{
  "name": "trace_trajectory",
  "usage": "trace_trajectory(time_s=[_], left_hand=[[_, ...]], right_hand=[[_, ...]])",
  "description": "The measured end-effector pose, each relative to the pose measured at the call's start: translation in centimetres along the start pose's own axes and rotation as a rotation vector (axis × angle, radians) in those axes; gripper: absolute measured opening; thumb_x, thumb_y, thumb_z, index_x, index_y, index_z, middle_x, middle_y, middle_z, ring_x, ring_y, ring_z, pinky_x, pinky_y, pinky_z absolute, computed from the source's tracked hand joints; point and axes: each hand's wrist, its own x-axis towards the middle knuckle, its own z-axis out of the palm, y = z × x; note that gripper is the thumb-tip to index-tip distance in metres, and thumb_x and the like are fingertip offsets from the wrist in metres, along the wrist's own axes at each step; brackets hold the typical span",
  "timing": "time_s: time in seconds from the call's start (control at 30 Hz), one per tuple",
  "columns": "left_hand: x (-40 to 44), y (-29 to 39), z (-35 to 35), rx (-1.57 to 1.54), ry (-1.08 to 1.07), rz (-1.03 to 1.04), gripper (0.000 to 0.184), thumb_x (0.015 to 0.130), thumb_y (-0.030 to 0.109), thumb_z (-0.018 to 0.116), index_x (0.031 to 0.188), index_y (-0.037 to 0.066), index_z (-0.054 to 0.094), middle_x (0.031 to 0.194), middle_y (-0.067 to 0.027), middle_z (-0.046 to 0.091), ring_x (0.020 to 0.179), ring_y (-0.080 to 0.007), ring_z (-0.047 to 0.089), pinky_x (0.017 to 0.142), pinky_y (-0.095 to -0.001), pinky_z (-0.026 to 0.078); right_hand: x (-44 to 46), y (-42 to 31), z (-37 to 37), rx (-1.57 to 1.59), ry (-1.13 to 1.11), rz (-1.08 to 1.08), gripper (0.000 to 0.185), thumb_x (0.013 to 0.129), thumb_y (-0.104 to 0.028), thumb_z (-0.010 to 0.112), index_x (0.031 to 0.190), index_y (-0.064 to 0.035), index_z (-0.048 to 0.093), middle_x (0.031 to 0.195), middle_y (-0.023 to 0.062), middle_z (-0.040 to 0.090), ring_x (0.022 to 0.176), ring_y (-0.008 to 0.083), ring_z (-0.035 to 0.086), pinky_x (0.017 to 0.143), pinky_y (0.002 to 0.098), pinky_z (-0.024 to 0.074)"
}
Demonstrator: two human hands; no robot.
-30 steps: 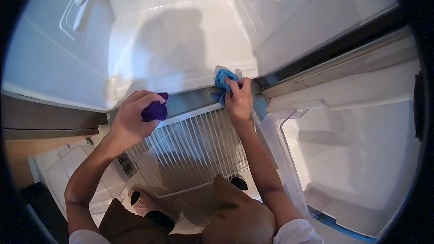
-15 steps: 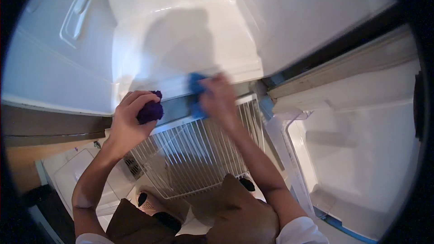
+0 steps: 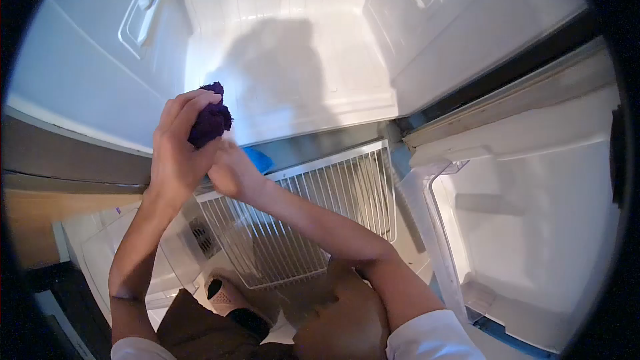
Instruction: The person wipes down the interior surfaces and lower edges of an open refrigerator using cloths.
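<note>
My left hand (image 3: 172, 143) is closed around a bunched dark purple cloth (image 3: 213, 119) at the front left of the fridge's white interior (image 3: 353, 97). Just below and beside it is my right hand (image 3: 233, 165), its forearm slanting across from the right. A bright blue cloth (image 3: 258, 159) sticks out beside the right hand, which appears to grip it. The right fingers are partly hidden behind the left hand and slightly blurred.
A white wire shelf (image 3: 303, 220) leans below the fridge opening, in front of my legs. On the right stands the open door (image 3: 533, 227) with a clear bin (image 3: 430, 240). White plastic drawers (image 3: 127, 247) lie at lower left, near my shoe (image 3: 230, 295).
My right hand has swept left with the blue cloth, from the middle of the fridge's front edge to beside my left hand. The left hand with the purple cloth has risen slightly.
</note>
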Motion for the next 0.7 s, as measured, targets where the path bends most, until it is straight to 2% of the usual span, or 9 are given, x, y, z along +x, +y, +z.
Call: trace_trajectory(time_s=[0.03, 0.07, 0.13, 0.2, 0.27, 0.33, 0.47, 0.6, 0.7], left_hand=[[0.3, 0.1, -0.2, 0.01, 0.015, 0.008, 0.047, 0.064, -0.009, 0.066, 0.11, 0.003, 0.059, 0.111, -0.0148, 0.059, 0.103, -0.0342, 0.056, 0.089, -0.0385, 0.046], [0.3, 0.0, -0.5, 0.005, 0.017, 0.018, 0.047, 0.064, -0.009, 0.066, 0.11, 0.003, 0.059, 0.111, -0.0148, 0.059, 0.103, -0.0342, 0.056, 0.089, -0.0385, 0.046], [-0.1, -0.6, -0.8, 0.049, 0.054, 0.041, 0.049, 0.064, -0.009, 0.066, 0.11, 0.004, 0.059, 0.111, -0.0145, 0.059, 0.103, -0.0346, 0.056, 0.088, -0.0382, 0.046], [-0.8, -1.5, -0.5, 0.046, 0.033, 0.01, 0.049, 0.064, -0.01, 0.065, 0.11, 0.004, 0.059, 0.111, -0.0143, 0.059, 0.103, -0.0347, 0.056, 0.089, -0.0385, 0.046], [-1.6, -2.8, 0.4, 0.047, -0.058, -0.017, 0.049, 0.063, -0.009, 0.065, 0.11, 0.004, 0.059, 0.112, -0.0138, 0.059, 0.103, -0.0345, 0.055, 0.09, -0.0393, 0.046], [-1.9, -2.3, 1.6, 0.029, -0.115, -0.038, 0.049, 0.062, -0.008, 0.065, 0.11, 0.004, 0.059, 0.112, -0.0136, 0.059, 0.103, -0.0342, 0.055, 0.09, -0.0394, 0.046], [-1.3, -1.2, 2.3, 0.021, -0.215, -0.014, 0.051, 0.06, -0.006, 0.066, 0.109, 0.004, 0.059, 0.113, -0.013, 0.058, 0.101, -0.0339, 0.054, 0.09, -0.0399, 0.046], [-1.4, -1.6, 2.1, 0.039, -0.199, -0.03, 0.051, 0.059, -0.006, 0.066, 0.109, 0.004, 0.059, 0.112, -0.0132, 0.058, 0.1, -0.0343, 0.054, 0.089, -0.0402, 0.046], [-2.0, -2.0, 2.3, 0.033, -0.199, -0.049, 0.051, 0.059, -0.006, 0.066, 0.109, 0.004, 0.059, 0.113, -0.0133, 0.058, 0.099, -0.0347, 0.054, 0.088, -0.0403, 0.046]], right_hand=[[0.2, 0.0, 0.1, 0.071, -0.284, -0.169, 0.033, 0.062, -0.009, 0.06, 0.094, -0.001, 0.061, 0.094, 0.0201, 0.061, 0.089, 0.042, 0.057, 0.083, 0.0454, 0.0481], [0.0, -0.3, -1.4, 0.061, -0.278, -0.169, 0.033, 0.062, -0.009, 0.06, 0.094, -0.001, 0.061, 0.094, 0.0201, 0.061, 0.089, 0.042, 0.057, 0.083, 0.0454, 0.0481], [-1.5, -1.5, -8.4, 0.254, -0.353, 0.145, 0.031, 0.064, -0.005, 0.058, 0.094, -0.0035, 0.065, 0.095, 0.0182, 0.061, 0.095, 0.0365, 0.059, 0.08, 0.0417, 0.0499], [-2.9, -0.4, -14.6, 0.191, 0.036, 0.518, 0.036, 0.071, -0.001, 0.056, 0.106, -0.008, 0.064, 0.095, 0.015, 0.062, 0.091, 0.0321, 0.061, 0.081, 0.037, 0.0505], [-3.8, 1.9, -19.7, -0.432, 0.325, 0.633, 0.037, 0.078, 0.0, 0.057, 0.113, -0.0118, 0.062, 0.102, 0.0143, 0.06, 0.093, 0.0329, 0.059, 0.081, 0.0396, 0.0485], [-5.0, 6.1, -20.1, -1.221, 0.342, 0.793, 0.031, 0.081, -0.014, 0.063, 0.112, -0.0119, 0.061, 0.114, 0.0129, 0.052, 0.104, 0.0361, 0.05, 0.085, 0.0481, 0.042], [-5.3, 9.0, -18.5, -1.33, 0.285, 0.986, 0.034, 0.077, -0.019, 0.066, 0.109, -0.0077, 0.062, 0.111, 0.0132, 0.056, 0.101, 0.0367, 0.052, 0.085, 0.0479, 0.0425], [-4.9, 7.6, -19.9, -0.927, 0.189, 0.84, 0.029, 0.075, -0.014, 0.064, 0.103, -0.0044, 0.065, 0.107, 0.014, 0.06, 0.099, 0.0367, 0.053, 0.085, 0.0462, 0.0438], [-2.2, 10.4, -20.5, -0.831, 0.49, 0.444, 0.021, 0.072, -0.009, 0.064, 0.092, -0.0036, 0.065, 0.101, 0.0132, 0.061, 0.098, 0.0367, 0.053, 0.088, 0.0435, 0.0426]])
